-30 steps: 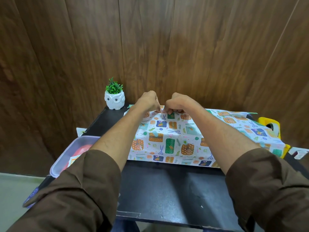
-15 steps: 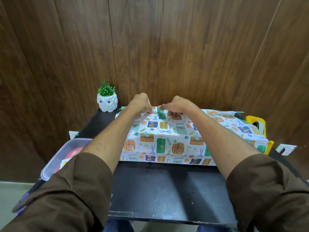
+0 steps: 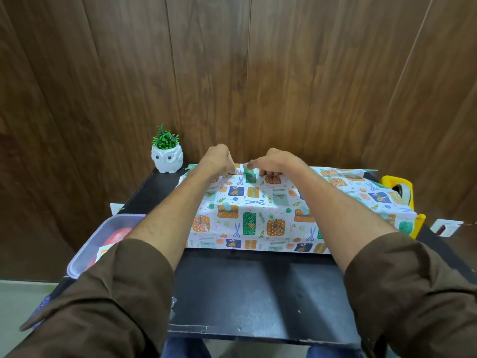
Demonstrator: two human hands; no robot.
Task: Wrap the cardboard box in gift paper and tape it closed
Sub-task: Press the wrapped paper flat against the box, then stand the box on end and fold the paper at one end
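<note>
Dark wood-panel wall (image 3: 284, 73) behind black desk (image 3: 258, 293). Patterned white gift paper (image 3: 258, 215) is draped over a raised shape at the desk's far side. Left hand (image 3: 219, 161) and right hand (image 3: 275, 164), fingers curled, pinch its far edge, close together.

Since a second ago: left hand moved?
No. The left hand keeps the same gap right of the owl pot, pinching the gift paper.

Left grip (image 3: 218, 161) and right grip (image 3: 277, 162) pinch the gift paper (image 3: 260, 215) at its far edge; an owl planter (image 3: 167, 158) stands left of them.
</note>
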